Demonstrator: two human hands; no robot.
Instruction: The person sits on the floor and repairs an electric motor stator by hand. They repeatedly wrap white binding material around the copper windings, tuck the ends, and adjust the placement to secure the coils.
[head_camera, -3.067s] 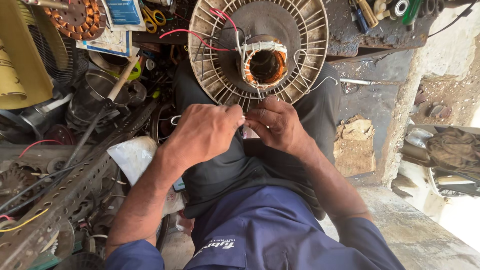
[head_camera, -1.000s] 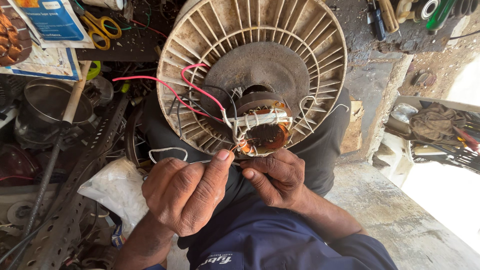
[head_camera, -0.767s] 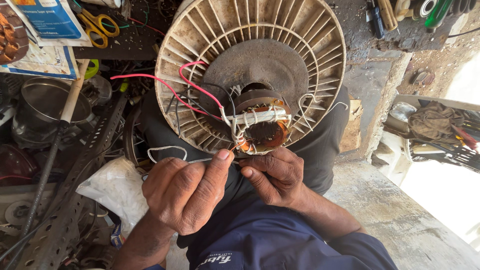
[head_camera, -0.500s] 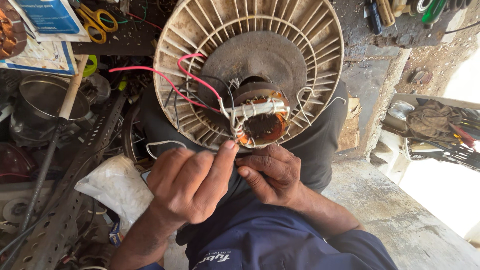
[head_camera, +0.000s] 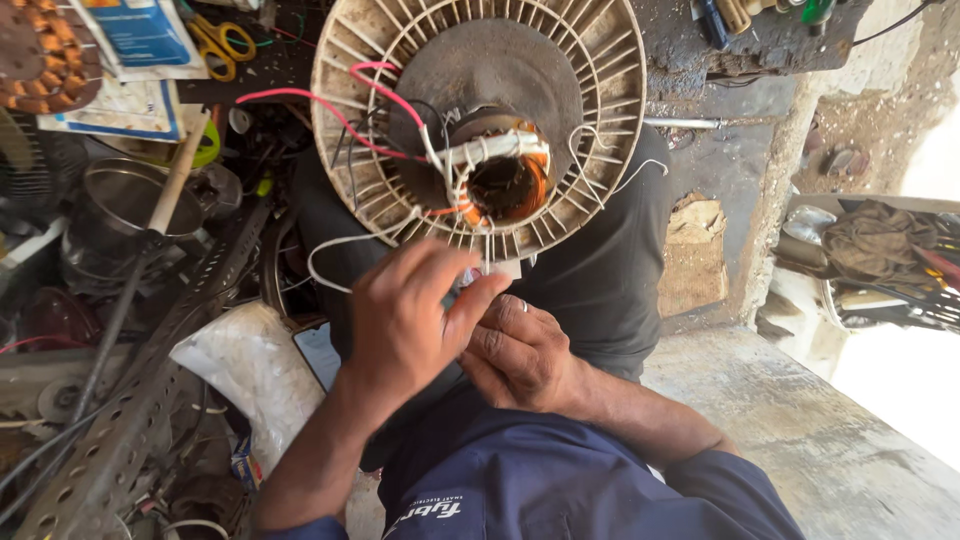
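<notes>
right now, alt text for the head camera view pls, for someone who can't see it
Two bare hands, left hand and right hand, meet at thin wires just below a round, ribbed, cream fan motor housing resting on the person's lap. Red wires and white wires trail from its copper winding; cluttered tools lie left.

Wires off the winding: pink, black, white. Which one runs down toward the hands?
The white wire. It loops out below the ribbed fan housing toward the left hand. The pink wire runs up and left; the black wires stay on the housing.
</notes>
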